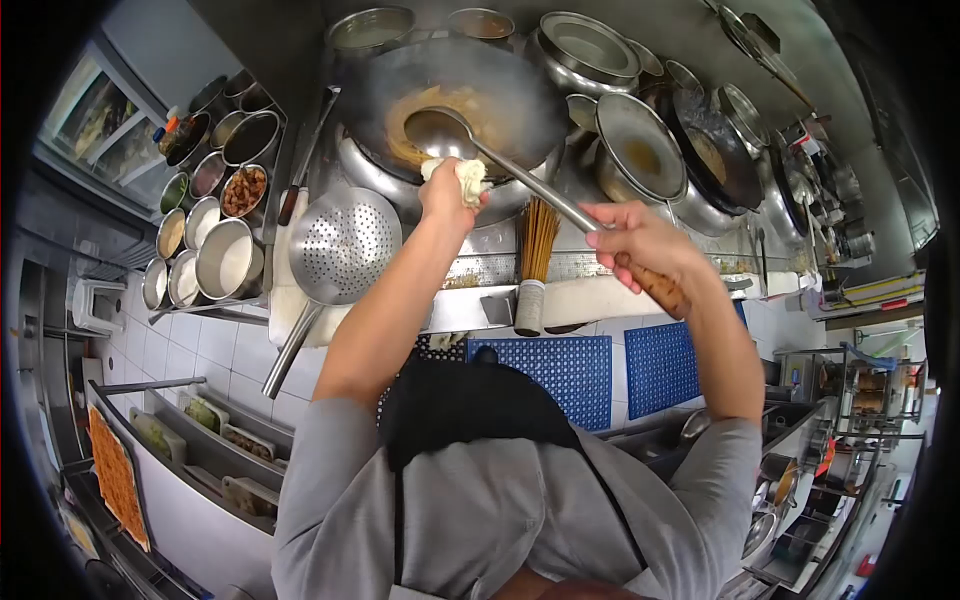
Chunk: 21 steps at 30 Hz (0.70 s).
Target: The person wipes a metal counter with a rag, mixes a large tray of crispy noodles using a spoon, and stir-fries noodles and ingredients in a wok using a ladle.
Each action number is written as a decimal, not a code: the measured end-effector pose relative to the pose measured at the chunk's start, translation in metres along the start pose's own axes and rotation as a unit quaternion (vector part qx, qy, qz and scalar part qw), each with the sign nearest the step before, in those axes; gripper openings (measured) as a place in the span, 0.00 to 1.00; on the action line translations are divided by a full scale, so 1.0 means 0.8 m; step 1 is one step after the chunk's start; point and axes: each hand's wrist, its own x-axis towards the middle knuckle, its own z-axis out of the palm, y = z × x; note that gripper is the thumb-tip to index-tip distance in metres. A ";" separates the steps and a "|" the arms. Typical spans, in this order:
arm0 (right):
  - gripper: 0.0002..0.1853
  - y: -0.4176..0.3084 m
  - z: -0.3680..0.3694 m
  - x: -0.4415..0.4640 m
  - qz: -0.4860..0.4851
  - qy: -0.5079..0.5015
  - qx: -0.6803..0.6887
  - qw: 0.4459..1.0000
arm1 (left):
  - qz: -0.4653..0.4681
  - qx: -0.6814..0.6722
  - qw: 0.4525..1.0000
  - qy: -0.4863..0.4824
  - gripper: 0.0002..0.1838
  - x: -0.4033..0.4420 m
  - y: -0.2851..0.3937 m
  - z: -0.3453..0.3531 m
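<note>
My right hand (pixel 640 245) is closed around the long handle of a metal ladle (pixel 438 133), near its wooden grip. The ladle's bowl sits inside a big dark wok (pixel 370 100), over brownish contents, with haze rising above. My left hand (pixel 452 195) grips a bunched pale cloth (pixel 468 180) at the wok's near rim. A perforated strainer (pixel 345 245) with a metal handle lies to the left of my left forearm. Between my two arms lies a bamboo brush (pixel 538 245) with a pale wrapped handle.
Several metal containers of ingredients (pixel 245 190) stand at the left. A metal pot (pixel 640 150) and a second wok (pixel 710 150) are at the right. Blue perforated mats (pixel 560 375) cover part of the tiled floor. Food trays (pixel 230 430) sit behind at the lower left.
</note>
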 end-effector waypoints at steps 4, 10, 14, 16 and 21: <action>0.34 -0.009 -0.001 -0.003 -0.009 0.033 -0.137 0.990 | -0.012 0.017 1.000 0.018 0.11 0.003 -0.008 -0.002; 0.32 -0.013 0.010 0.008 -0.002 0.142 -0.352 0.925 | 0.035 -0.027 0.999 0.007 0.11 0.005 -0.016 -0.017; 0.34 0.030 -0.019 0.034 -0.111 0.175 -0.457 0.865 | 0.004 0.016 1.000 -0.018 0.10 -0.058 -0.020 0.000; 0.34 0.029 -0.015 0.037 -0.104 0.176 -0.502 0.840 | 0.024 -0.003 1.000 -0.019 0.10 -0.013 -0.031 -0.018; 0.35 0.045 -0.029 0.061 -0.136 0.206 -0.587 0.771 | -0.002 0.013 1.000 -0.005 0.10 -0.073 -0.021 0.014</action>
